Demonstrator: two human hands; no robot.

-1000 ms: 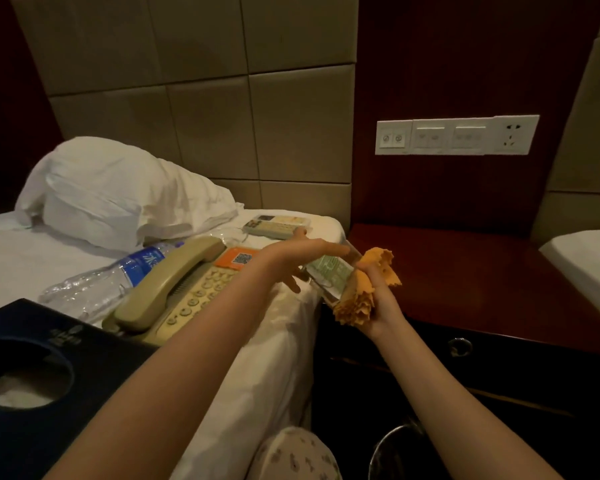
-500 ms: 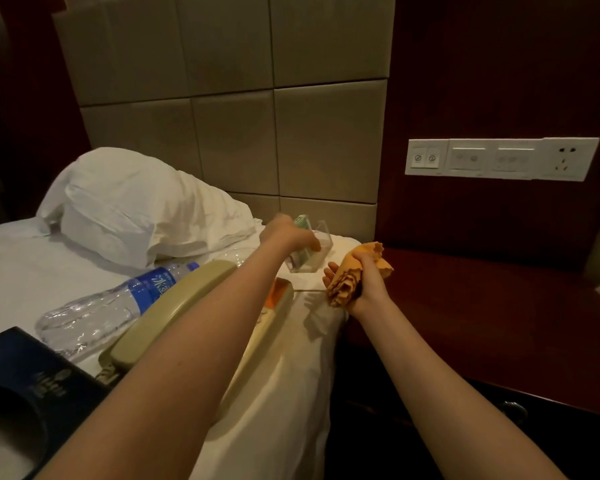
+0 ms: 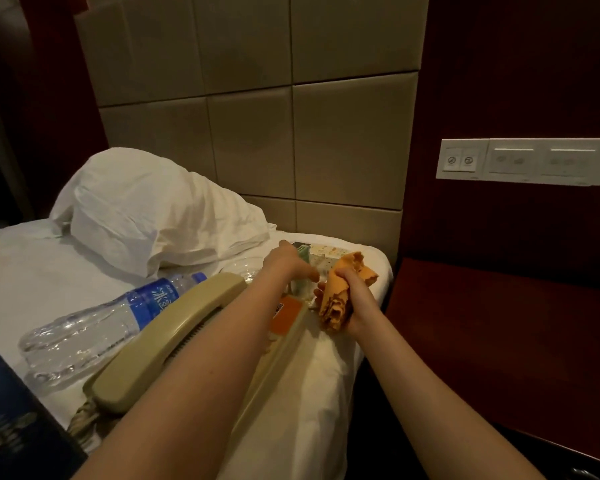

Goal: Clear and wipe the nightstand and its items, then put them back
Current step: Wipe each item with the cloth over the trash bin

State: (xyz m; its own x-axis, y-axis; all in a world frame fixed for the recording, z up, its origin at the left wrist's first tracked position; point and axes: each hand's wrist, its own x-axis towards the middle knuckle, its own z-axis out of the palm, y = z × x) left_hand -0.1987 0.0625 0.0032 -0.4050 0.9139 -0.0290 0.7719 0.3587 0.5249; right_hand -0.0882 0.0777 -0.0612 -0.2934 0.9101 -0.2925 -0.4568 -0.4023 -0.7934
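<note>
1 cloth, 1 phone, 1 pillow, 1 blue-label btl.

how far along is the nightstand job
Clearing looks done: the telephone, water bottle, remote and tissue box lie on the bed. In hand: the left hand holds the clear card stand over the bed, the right hand grips the orange cloth. Left: probably wiping the nightstand, then putting everything back.

Hotel bedroom, padded headboard, white pillow, bedside phone, wall switch panel
</note>
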